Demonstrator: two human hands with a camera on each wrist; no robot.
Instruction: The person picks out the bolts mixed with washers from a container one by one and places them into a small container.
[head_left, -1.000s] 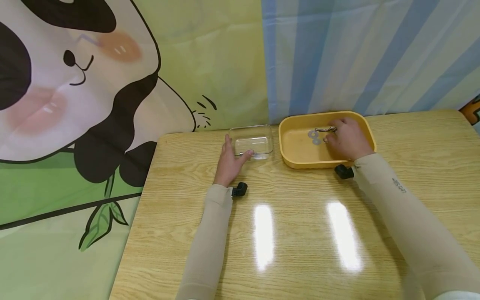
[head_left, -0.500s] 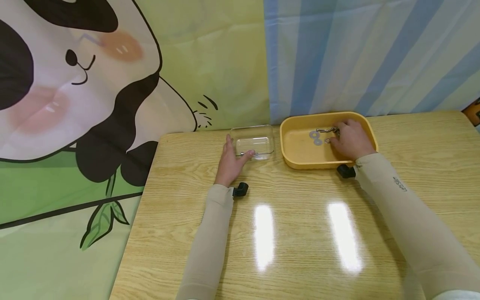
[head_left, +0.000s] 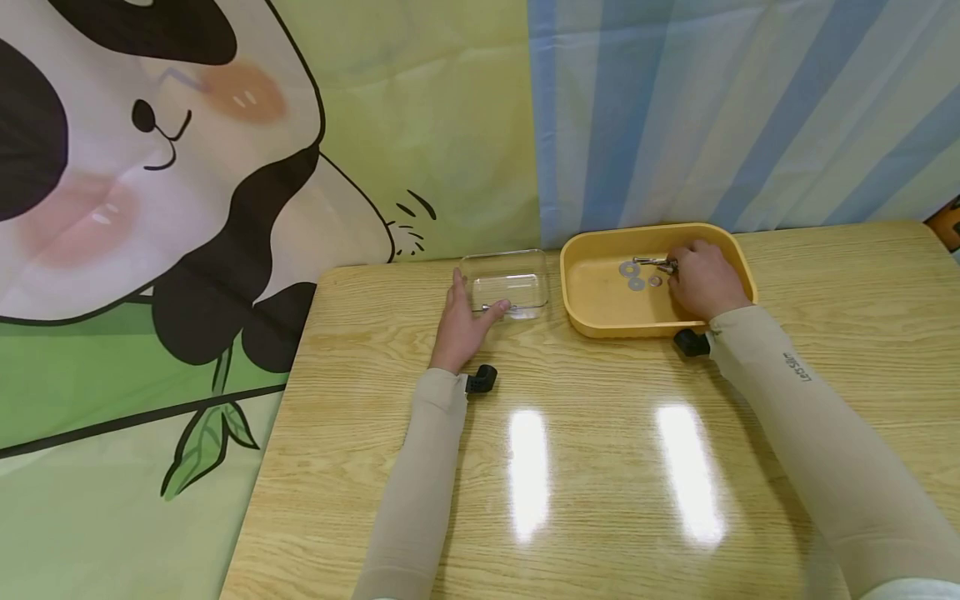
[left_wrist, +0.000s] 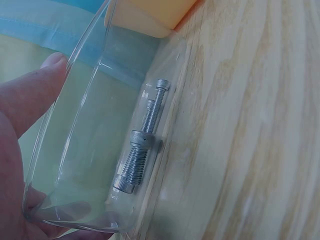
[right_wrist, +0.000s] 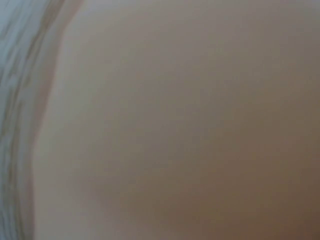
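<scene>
My left hand [head_left: 460, 331] holds a clear box [head_left: 542, 279] at its left side, thumb over the near rim and fingers round the side. In the left wrist view, several socket-head screws [left_wrist: 142, 139] lie on the floor of the clear box, seen through its wall. My right hand [head_left: 707, 281] is inside a yellow bin [head_left: 600, 328], fingers bent down beside a small cluster of metal screws [head_left: 656, 263]. Its fingertips are hidden, so whether they pinch a screw cannot be seen. Two flat washers [head_left: 629, 269] and a small ring [head_left: 655, 282] lie left of that hand.
Both containers stand side by side at the back of a wooden table [head_left: 600, 467], against a striped curtain [head_left: 652, 117]. A panda-print cloth [head_left: 360, 100] hangs at the left. In the right wrist view, a blurred, close surface fills most of the picture.
In the bin, my right thumb has drawn back from the small ring, which now shows whole. The screws by those fingers have shifted slightly. My left hand stays on the clear box.
</scene>
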